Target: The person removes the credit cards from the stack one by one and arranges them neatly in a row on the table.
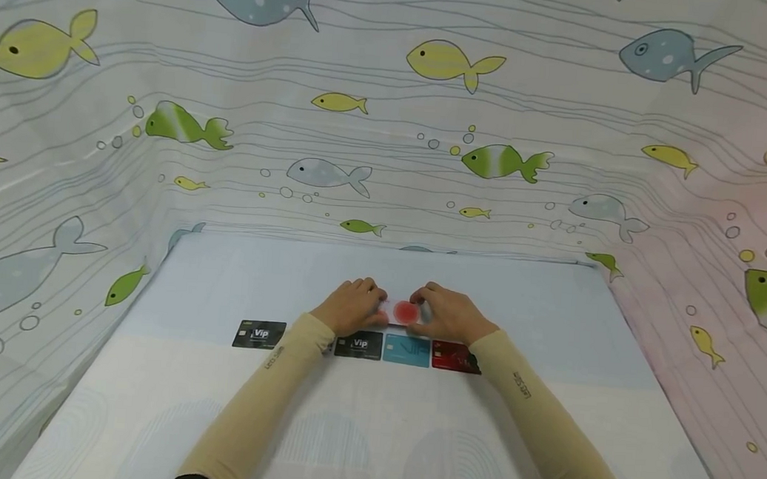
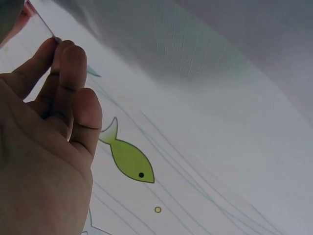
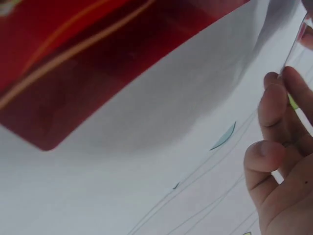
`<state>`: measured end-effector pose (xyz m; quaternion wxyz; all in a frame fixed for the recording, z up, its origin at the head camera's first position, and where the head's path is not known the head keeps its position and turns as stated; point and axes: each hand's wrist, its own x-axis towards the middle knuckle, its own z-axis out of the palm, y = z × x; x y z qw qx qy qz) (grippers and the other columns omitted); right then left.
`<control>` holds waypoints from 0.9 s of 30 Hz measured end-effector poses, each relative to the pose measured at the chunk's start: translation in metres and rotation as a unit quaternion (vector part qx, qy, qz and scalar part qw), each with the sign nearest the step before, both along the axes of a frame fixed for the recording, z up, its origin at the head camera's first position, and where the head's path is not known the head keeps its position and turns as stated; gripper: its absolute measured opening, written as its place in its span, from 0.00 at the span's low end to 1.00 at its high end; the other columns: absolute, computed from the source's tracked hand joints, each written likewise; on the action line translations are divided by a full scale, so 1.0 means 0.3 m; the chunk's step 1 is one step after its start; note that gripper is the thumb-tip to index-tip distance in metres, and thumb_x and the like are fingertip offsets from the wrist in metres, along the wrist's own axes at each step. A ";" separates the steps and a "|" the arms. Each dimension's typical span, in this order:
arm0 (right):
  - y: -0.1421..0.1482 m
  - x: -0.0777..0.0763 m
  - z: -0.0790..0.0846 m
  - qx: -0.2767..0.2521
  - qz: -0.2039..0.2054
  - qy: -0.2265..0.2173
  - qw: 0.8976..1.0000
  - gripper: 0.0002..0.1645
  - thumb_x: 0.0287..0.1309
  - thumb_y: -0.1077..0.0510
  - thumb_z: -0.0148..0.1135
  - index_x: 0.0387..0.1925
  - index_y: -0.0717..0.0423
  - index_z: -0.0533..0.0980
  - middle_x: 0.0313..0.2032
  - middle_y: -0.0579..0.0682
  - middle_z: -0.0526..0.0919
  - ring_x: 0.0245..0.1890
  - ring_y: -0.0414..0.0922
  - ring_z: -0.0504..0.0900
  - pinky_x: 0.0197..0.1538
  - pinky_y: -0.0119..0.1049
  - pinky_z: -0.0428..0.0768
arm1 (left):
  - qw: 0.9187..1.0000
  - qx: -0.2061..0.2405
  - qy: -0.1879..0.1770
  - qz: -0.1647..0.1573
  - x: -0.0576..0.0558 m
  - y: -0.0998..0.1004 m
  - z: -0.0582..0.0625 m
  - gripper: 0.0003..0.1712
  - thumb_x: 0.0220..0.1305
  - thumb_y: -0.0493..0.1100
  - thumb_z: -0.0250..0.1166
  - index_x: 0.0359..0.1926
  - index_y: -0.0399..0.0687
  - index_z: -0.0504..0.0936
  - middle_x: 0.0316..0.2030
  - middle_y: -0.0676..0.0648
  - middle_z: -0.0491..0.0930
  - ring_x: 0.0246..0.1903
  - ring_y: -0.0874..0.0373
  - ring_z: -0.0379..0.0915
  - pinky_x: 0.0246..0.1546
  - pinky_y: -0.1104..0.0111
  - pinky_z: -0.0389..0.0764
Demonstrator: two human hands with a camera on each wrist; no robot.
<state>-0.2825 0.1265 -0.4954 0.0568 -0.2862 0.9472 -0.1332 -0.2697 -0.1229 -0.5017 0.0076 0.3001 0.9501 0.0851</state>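
Observation:
Between my two hands is a pale card with a red circle (image 1: 406, 313), above a row of cards on the table. My left hand (image 1: 350, 305) pinches its left edge, and my right hand (image 1: 450, 312) pinches the right edge. The left wrist view shows the card edge-on at the fingertips (image 2: 58, 41). Just in front lie a black Vip card (image 1: 359, 345), a blue card (image 1: 406, 351) and a red card (image 1: 453, 356), whose right end is under my right wrist. The red card (image 3: 98, 63) looms large in the right wrist view.
Another black Vip card (image 1: 259, 335) lies at the left end of the row. My left forearm (image 1: 272, 402) hides part of the row beside it. The white table (image 1: 369, 446) ends at the back against a fish-print curtain (image 1: 404, 137), which also rises on both sides.

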 end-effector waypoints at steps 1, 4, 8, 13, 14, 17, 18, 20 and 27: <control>0.004 0.003 0.000 -0.007 0.001 0.000 1.000 0.33 0.53 0.34 0.71 0.56 0.43 0.79 0.50 0.43 0.79 0.46 0.43 0.78 0.56 0.44 0.80 | 1.000 0.001 0.002 -0.001 0.004 -0.001 0.001 0.31 0.70 0.61 0.63 0.62 0.45 0.78 0.53 0.43 0.77 0.53 0.50 0.72 0.56 0.55 0.74; 0.017 0.013 0.002 -0.022 -0.001 0.003 1.000 0.34 0.53 0.32 0.71 0.57 0.43 0.80 0.52 0.43 0.79 0.48 0.42 0.79 0.57 0.44 0.80 | 1.000 0.008 0.009 -0.007 0.017 -0.003 0.007 0.31 0.71 0.62 0.62 0.63 0.46 0.78 0.54 0.44 0.76 0.53 0.50 0.73 0.55 0.55 0.75; 0.037 0.030 0.014 -0.037 -0.002 0.016 0.999 0.32 0.54 0.32 0.71 0.56 0.41 0.81 0.52 0.42 0.79 0.49 0.41 0.79 0.56 0.43 0.81 | 0.999 0.027 0.017 -0.011 0.035 0.001 0.021 0.31 0.70 0.63 0.62 0.62 0.49 0.78 0.54 0.45 0.76 0.52 0.51 0.73 0.54 0.57 0.75; 0.066 0.050 0.033 -0.041 0.015 0.045 0.998 0.29 0.53 0.33 0.71 0.54 0.41 0.82 0.51 0.42 0.79 0.46 0.42 0.81 0.53 0.41 0.82 | 0.998 0.054 0.029 -0.020 0.050 0.008 0.027 0.31 0.67 0.64 0.65 0.62 0.50 0.79 0.53 0.47 0.77 0.51 0.52 0.75 0.53 0.58 0.76; 0.072 0.053 0.034 -0.042 0.019 0.050 0.998 0.29 0.53 0.33 0.71 0.53 0.41 0.82 0.51 0.42 0.79 0.46 0.42 0.80 0.52 0.41 0.82 | 0.998 0.053 0.033 -0.022 0.052 0.010 0.028 0.32 0.66 0.65 0.65 0.62 0.50 0.79 0.53 0.47 0.77 0.51 0.52 0.75 0.52 0.58 0.77; 0.092 0.062 0.029 -0.047 0.023 0.059 0.997 0.29 0.54 0.32 0.70 0.53 0.40 0.81 0.51 0.41 0.79 0.45 0.41 0.80 0.51 0.40 0.83 | 0.997 0.052 0.040 -0.032 0.058 0.018 0.030 0.32 0.66 0.65 0.66 0.62 0.51 0.80 0.53 0.47 0.78 0.50 0.52 0.76 0.53 0.58 0.78; 0.098 0.066 0.026 -0.051 0.024 0.060 0.997 0.29 0.54 0.32 0.70 0.53 0.40 0.82 0.51 0.41 0.79 0.45 0.41 0.80 0.51 0.41 0.83 | 0.997 0.053 0.039 -0.035 0.061 0.021 0.030 0.32 0.65 0.65 0.66 0.62 0.51 0.80 0.53 0.47 0.78 0.50 0.52 0.76 0.53 0.58 0.78; 0.112 0.076 0.023 -0.058 0.028 0.063 0.996 0.29 0.54 0.31 0.70 0.52 0.40 0.81 0.50 0.40 0.79 0.45 0.41 0.80 0.50 0.41 0.83 | 0.997 0.057 0.028 -0.038 0.067 0.029 0.032 0.32 0.65 0.65 0.66 0.62 0.51 0.80 0.54 0.47 0.78 0.50 0.52 0.77 0.53 0.58 0.79; 0.156 0.120 0.044 -0.070 0.021 0.054 0.996 0.28 0.53 0.33 0.73 0.51 0.40 0.82 0.49 0.40 0.79 0.45 0.42 0.81 0.50 0.43 0.84 | 0.995 0.095 -0.009 -0.038 0.091 0.064 0.026 0.32 0.65 0.61 0.68 0.64 0.52 0.79 0.52 0.49 0.78 0.50 0.54 0.76 0.55 0.60 0.78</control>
